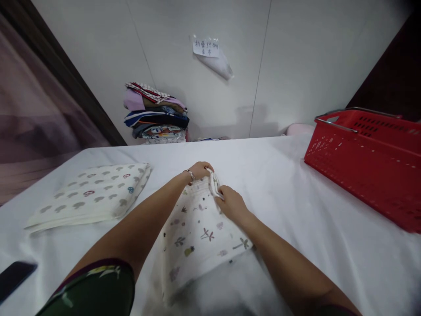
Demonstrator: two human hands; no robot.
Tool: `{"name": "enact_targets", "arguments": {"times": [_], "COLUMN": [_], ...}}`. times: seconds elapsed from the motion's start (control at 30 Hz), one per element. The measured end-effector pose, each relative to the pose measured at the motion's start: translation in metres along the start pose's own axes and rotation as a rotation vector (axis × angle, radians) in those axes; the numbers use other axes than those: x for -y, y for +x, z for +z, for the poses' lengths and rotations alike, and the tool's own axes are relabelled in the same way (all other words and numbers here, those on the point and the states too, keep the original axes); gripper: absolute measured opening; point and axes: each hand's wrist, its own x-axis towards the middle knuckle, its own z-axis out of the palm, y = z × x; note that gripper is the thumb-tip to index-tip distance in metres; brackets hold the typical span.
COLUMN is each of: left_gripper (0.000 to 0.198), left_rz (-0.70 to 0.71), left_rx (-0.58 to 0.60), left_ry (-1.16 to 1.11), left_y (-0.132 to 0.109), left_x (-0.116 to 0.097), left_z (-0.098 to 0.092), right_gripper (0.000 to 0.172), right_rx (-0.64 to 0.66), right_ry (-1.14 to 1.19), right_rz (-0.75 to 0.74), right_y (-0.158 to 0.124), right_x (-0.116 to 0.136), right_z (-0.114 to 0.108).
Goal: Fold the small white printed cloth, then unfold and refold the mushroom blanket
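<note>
A white cloth printed with small plants lies folded on the white table in front of me. My left hand is closed on its far corner, a bracelet on the wrist. My right hand pinches the rolled far edge of the same cloth just beside the left hand. Both forearms reach over the cloth.
A folded white cloth with grey mushroom shapes lies at the left. A red plastic basket stands at the right. A stack of folded clothes sits against the back wall. A dark phone lies at the near left edge.
</note>
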Motion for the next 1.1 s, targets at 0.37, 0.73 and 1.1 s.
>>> {"name": "enact_targets", "arguments": {"times": [0.37, 0.73, 1.1], "left_gripper": [0.044, 0.042, 0.044], "left_rz": [-0.078, 0.126, 0.249], "left_rx": [0.006, -0.206, -0.12], "left_ry": [0.114, 0.222, 0.327], "left_y": [0.017, -0.016, -0.042], "left_x": [0.004, -0.011, -0.01], "left_z": [0.03, 0.022, 0.071], "right_gripper": [0.03, 0.03, 0.037], "right_rx": [0.137, 0.157, 0.0], "right_ry": [-0.004, -0.088, -0.211], "right_rz": [0.192, 0.188, -0.155], "right_y": [0.01, 0.01, -0.009], "right_x": [-0.015, -0.016, 0.01], "right_z": [-0.016, -0.016, -0.021]}}
